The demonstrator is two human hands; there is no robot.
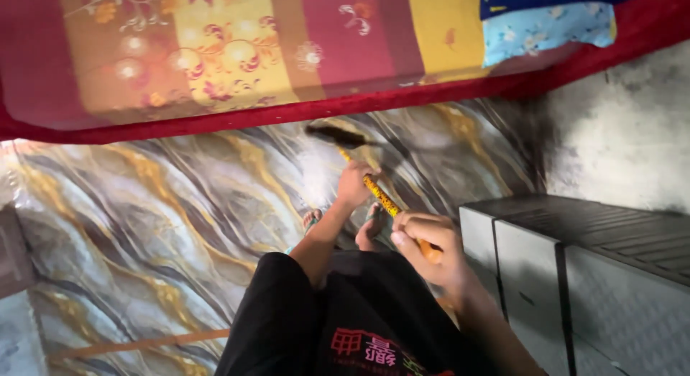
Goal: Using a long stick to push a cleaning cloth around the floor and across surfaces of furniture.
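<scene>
Head view: both hands, left hand [354, 185] and right hand [429, 245], clamp the broom handle [381, 196]; its blurred head [334, 135] could snag the red bedcover edge [302, 111].

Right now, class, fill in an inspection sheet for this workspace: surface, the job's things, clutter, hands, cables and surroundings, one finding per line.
Surface: marbled grey and gold floor covering, glossy, running under the bed edge.
Job's things: long stick with a yellow patterned handle and a dark blurred head near the bed base.
Clutter: nothing seen.
Hands: left hand grips the stick midway; right hand grips its near end.
Cables: nothing seen.
Surroundings: bed with red trim and floral sheet; grey ribbed boxes at right; stained grey wall; sandalled feet below.
</scene>
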